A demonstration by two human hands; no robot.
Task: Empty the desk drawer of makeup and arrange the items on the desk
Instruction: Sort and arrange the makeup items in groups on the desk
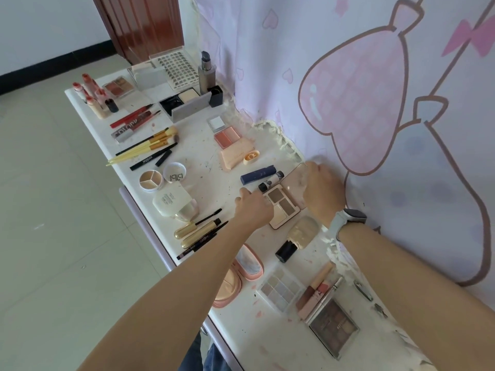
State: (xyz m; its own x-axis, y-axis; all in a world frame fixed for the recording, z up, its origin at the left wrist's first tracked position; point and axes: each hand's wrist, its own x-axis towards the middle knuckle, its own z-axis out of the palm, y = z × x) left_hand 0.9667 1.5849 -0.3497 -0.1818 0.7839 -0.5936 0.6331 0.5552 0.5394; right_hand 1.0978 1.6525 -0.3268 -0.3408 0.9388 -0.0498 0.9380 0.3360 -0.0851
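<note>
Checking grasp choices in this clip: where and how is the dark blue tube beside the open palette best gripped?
Pinch the dark blue tube across its long sides near the middle, coming from above. It lies flat with bare desk on its near side; a small black-capped tube crowds its right end.

Both hands (pixel 289 202) on open palette (pixel 284 207), makeup-strewn desk (pixel 227 183)

A domestic room, probably a bedroom used as a dressing corner. Both hands (pixel 251 207) work over a white desk (pixel 214 183) covered with cosmetics: brushes (pixel 150 141) and lip tubes (pixel 91 89) lie beyond the left hand, and an eyeshadow palette (pixel 333 324) lies nearer than the right hand (pixel 322 191). To the right of the hands hangs a cloth (pixel 348 76) printed with pink hearts and bows. Pale floor tiles (pixel 53 210) and a brown wooden door (pixel 144 22) lie left of and beyond the hands.
</note>
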